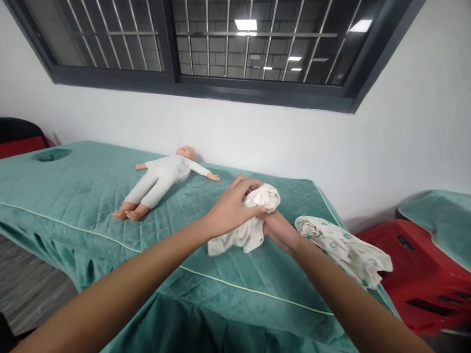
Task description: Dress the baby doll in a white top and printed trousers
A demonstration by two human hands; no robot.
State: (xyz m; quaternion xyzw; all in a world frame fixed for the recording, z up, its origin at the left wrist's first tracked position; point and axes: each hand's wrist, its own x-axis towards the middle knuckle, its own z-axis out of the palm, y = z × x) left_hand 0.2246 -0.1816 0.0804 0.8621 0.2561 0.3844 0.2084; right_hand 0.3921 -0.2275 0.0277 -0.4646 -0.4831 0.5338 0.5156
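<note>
Just above the green quilted bed cover (206, 274), a bunched cream baby garment (262, 198) is between my two hands, one part gathered into a roll and the rest hanging down. My left hand (235, 203) curls over its top left side, fingers behind the roll and thumb in front. My right hand (281, 230) grips it from below on the right; some of those fingers are hidden by the cloth. To the right lies a second cloth garment (342, 245), white with small green prints, partly rolled at one end. A baby doll (162, 176) in white lies on its back, left of my hands.
The bed has a face hole (53, 155) at its far left. Against its right end stands a red plastic chair (415, 274) with a green cloth (441, 220) over it. Behind the bed is a white wall (243, 135) with a barred window (257, 44).
</note>
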